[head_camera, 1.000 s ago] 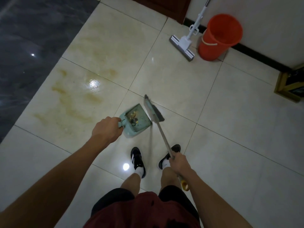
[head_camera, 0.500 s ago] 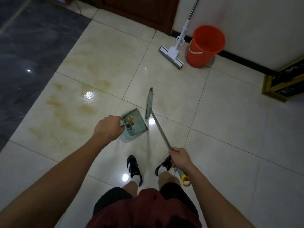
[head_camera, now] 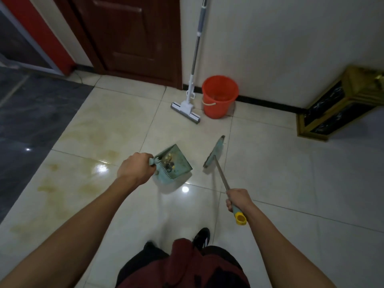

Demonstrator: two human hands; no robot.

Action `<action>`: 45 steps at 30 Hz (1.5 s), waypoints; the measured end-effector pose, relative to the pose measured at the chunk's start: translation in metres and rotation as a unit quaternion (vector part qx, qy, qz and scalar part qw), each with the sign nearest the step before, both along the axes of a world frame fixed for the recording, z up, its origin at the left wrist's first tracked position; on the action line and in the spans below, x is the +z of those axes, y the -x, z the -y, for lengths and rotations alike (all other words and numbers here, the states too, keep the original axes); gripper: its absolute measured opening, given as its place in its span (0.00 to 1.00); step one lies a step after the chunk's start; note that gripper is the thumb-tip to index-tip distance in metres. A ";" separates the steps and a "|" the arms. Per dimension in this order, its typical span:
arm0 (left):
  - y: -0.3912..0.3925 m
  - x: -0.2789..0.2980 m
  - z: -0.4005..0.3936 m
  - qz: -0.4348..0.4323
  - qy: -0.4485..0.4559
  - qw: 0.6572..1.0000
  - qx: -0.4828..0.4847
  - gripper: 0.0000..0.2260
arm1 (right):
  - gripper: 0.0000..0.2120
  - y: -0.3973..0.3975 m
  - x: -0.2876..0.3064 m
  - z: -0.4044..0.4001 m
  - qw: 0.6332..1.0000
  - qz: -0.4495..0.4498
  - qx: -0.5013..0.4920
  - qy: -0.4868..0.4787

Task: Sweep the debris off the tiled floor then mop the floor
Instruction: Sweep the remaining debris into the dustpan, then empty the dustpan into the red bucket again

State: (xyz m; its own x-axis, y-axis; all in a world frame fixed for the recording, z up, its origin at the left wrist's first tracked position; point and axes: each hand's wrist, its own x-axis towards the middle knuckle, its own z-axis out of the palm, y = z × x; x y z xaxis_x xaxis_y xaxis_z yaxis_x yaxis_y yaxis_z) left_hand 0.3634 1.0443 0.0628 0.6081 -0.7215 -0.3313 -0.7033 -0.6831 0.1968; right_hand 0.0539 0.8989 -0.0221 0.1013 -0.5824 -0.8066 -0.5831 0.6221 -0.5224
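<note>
My left hand (head_camera: 135,170) grips the handle of a pale green dustpan (head_camera: 177,166), held above the cream tiled floor (head_camera: 270,183). Dark and yellowish debris (head_camera: 169,162) lies in the pan near its comb teeth. My right hand (head_camera: 239,199) grips the metal handle of a small green broom (head_camera: 215,152); the broom head is off to the right of the dustpan, apart from it. A sponge mop (head_camera: 186,111) leans on the wall ahead, its head on the floor beside an orange bucket (head_camera: 219,96).
Yellow-brown stains (head_camera: 54,183) mark the tiles to the left. A dark brown door (head_camera: 128,38) is ahead, dark grey flooring (head_camera: 27,121) at the far left, and a gold-framed black cabinet (head_camera: 340,109) at the right wall. My shoe (head_camera: 202,238) shows below.
The view has tilted up toward the door and wall. The broom head has swung right, away from the dustpan. Both hands keep their grips, and the mop and bucket appear closer.
</note>
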 end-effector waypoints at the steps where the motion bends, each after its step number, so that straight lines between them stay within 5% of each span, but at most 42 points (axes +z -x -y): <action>1: 0.003 0.005 0.015 0.006 0.008 1.000 -0.003 0.07 | 0.09 0.007 0.003 0.014 1.000 -0.001 -0.010 0.005; 13: -0.011 0.083 0.177 0.025 0.124 0.992 -0.026 0.07 | 0.08 0.021 0.030 0.150 0.997 0.008 -0.079 0.010; 23: -0.081 0.080 0.290 0.057 0.176 0.982 -0.048 0.07 | 0.05 -0.049 0.030 0.249 0.993 0.021 -0.113 -0.005; 33: -0.135 0.081 0.391 0.090 0.167 0.977 -0.094 0.10 | 0.05 -0.096 0.036 0.326 0.993 0.018 -0.121 0.005; 45: -0.113 0.082 0.492 0.135 0.108 0.970 -0.174 0.12 | 0.08 -0.121 0.028 0.427 0.996 0.038 -0.083 0.013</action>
